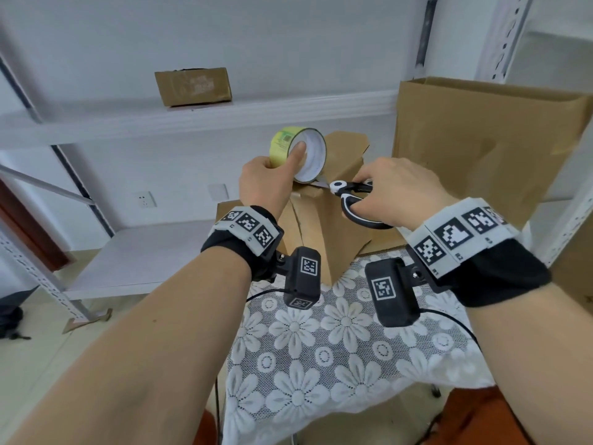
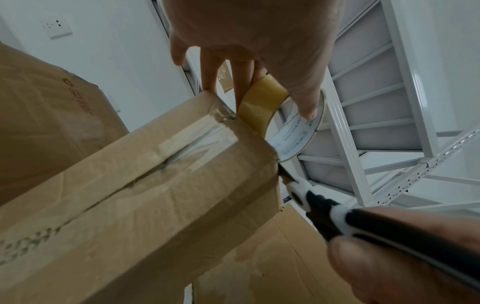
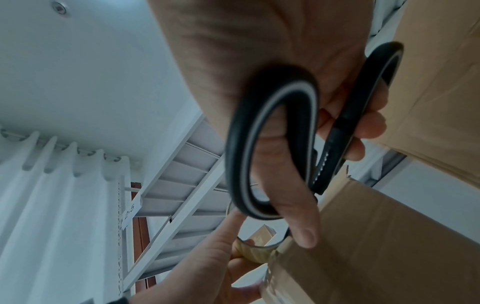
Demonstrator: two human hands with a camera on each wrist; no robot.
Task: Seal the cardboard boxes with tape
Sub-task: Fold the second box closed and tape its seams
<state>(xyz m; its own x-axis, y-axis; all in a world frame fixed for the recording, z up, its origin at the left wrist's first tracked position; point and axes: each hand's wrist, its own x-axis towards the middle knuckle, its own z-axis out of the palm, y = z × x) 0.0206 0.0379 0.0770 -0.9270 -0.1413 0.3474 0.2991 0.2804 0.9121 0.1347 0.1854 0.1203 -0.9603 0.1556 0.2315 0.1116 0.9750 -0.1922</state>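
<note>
A brown cardboard box [image 1: 324, 226] stands tilted on the table, with clear tape along its seam [image 2: 182, 144]. My left hand [image 1: 269, 181] grips a yellowish tape roll [image 1: 305, 155] at the box's top corner, thumb inside the white core [image 2: 298, 135]. My right hand [image 1: 394, 191] holds black-and-white scissors [image 1: 353, 200], thumb through one loop [image 3: 272, 144] and fingers through the other. The blades [image 1: 321, 184] reach just under the roll, at the tape strip between roll and box. The blade tips are hidden.
A large open cardboard box [image 1: 487, 146] stands right of the work. A small box [image 1: 192, 86] sits on the white shelf [image 1: 199, 117] behind. A lace flowered cloth [image 1: 337, 348] covers the table. Metal rack posts [image 1: 571, 200] stand close on the right.
</note>
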